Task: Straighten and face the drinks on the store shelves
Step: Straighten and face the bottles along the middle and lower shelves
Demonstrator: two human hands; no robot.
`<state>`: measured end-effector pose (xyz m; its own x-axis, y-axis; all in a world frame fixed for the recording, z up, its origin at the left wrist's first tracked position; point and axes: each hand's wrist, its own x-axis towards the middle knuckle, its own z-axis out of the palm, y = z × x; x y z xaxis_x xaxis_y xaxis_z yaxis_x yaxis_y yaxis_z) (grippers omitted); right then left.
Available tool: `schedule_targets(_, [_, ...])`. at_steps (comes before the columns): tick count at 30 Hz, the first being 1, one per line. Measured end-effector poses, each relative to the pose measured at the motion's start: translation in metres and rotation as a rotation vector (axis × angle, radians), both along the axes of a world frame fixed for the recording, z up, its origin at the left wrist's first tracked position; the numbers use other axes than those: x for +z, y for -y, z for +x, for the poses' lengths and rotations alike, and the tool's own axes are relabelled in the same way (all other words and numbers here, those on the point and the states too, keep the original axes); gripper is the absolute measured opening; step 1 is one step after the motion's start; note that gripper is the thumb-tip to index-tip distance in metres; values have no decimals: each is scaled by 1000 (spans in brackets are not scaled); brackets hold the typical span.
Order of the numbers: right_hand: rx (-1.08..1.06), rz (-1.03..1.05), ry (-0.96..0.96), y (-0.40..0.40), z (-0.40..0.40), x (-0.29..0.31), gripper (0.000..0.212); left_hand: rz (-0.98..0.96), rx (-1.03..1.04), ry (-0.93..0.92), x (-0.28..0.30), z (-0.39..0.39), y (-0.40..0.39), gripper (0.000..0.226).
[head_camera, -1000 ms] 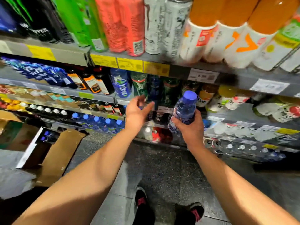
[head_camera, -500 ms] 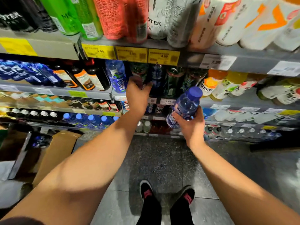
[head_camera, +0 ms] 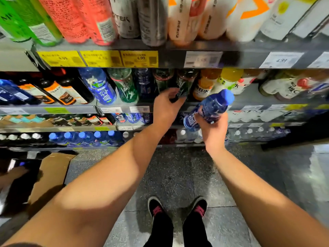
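The shelves [head_camera: 178, 106] are rising in tiers in front of the person, crowded with cans above and mixed bottles below, and the person is standing close with both arms reaching in. The right hand [head_camera: 211, 128] is gripping a blue bottle [head_camera: 210, 109] with its fingers wrapped round the lower body, holding it tilted in the air just in front of the middle shelf, cap up and to the right. The left hand [head_camera: 165, 106] is reaching into that shelf, fingers curled about a dark bottle [head_camera: 185, 86] near the front edge; how firmly they are gripping I cannot tell. To do this well, I would say the left hand should be squaring the dark bottles and clearing a gap first, label forward, before the blue one goes in upright.
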<state>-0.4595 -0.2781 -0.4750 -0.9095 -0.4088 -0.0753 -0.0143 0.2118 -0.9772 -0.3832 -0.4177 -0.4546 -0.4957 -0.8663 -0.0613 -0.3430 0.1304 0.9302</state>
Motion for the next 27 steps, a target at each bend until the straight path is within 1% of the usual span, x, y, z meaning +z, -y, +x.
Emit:
schedule_targets(2, [-11, -25, -3, -2, -7, 2, 61, 15, -109, 17, 4, -18, -7, 44])
schedule_targets(4, [-38, -47, -12, -6, -12, 4, 64, 24, -204, 40, 5, -42, -15, 59])
schedule_targets(6, [-60, -43, -12, -12, -17, 7, 62, 53, -179, 13, 0, -70, -20, 78])
schedule_targets(7, [-70, -29, -12, -15, -20, 8, 60, 56, -162, 8, -5, -83, -21, 82])
schedule_targets(9, [-80, 3, -11, -23, -28, 7, 59, 31, -158, 59, -4, -101, -25, 71])
schedule_targets(11, [-82, 29, -6, -30, -38, 6, 60, -20, -112, 100, -2, -110, -29, 62])
schedule_targets(15, [-94, 58, 0, -45, -54, 6, 58, -103, -14, 150, -10, -123, -40, 71])
schedule_targets(19, [-110, 75, -13, -61, -68, 3, 59, -135, 56, 199, -12, -130, -39, 75])
schedule_targets(22, [-110, 99, 4, -72, -78, 0, 55, -149, 127, 251, -5, -135, -47, 88])
schedule_targets(23, [-106, 106, 8, -76, -80, -1, 55, -169, 175, 225, -2, -137, -53, 92])
schedule_targets(25, [-106, 104, 30, -82, -86, -3, 57, -188, 274, 127, -2, -142, -66, 90])
schedule_targets(27, [-107, 121, 42, -87, -91, -4, 59, -134, 265, 145, -6, -149, -76, 84])
